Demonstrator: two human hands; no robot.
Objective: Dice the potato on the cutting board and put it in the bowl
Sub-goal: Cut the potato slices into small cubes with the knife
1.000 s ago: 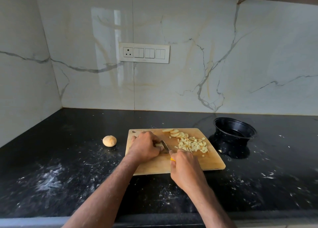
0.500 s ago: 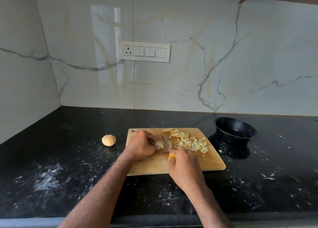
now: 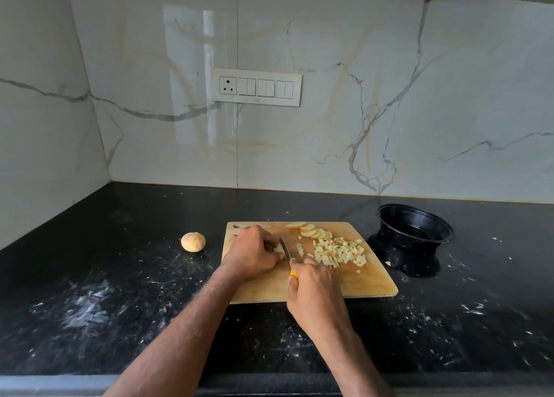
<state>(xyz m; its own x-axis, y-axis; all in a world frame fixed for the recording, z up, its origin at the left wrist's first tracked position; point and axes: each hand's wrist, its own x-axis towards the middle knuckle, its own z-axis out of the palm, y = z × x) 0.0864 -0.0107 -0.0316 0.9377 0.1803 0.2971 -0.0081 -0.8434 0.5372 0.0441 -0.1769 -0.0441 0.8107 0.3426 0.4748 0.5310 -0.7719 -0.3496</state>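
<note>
A wooden cutting board (image 3: 368, 285) lies on the black counter. On its left part my left hand (image 3: 253, 251) curls over a small piece of potato, mostly hidden under the fingers. My right hand (image 3: 313, 288) grips a yellow-handled knife (image 3: 285, 248), whose blade stands just right of the left fingers. A heap of diced potato (image 3: 340, 252) covers the board's right middle, and several round slices (image 3: 311, 231) lie at its far edge. The black bowl (image 3: 415, 228) sits to the right of the board.
A whole potato (image 3: 193, 241) rests on the counter (image 3: 120, 291) left of the board. White smears and crumbs speckle the dark surface. A marble wall with a switch panel (image 3: 257, 87) rises behind, and a side wall closes the left.
The knife has kept chopping beside my left fingers, and a few fresh pieces lie between the blade and the heap. My left hand has shifted slightly left on the board.
</note>
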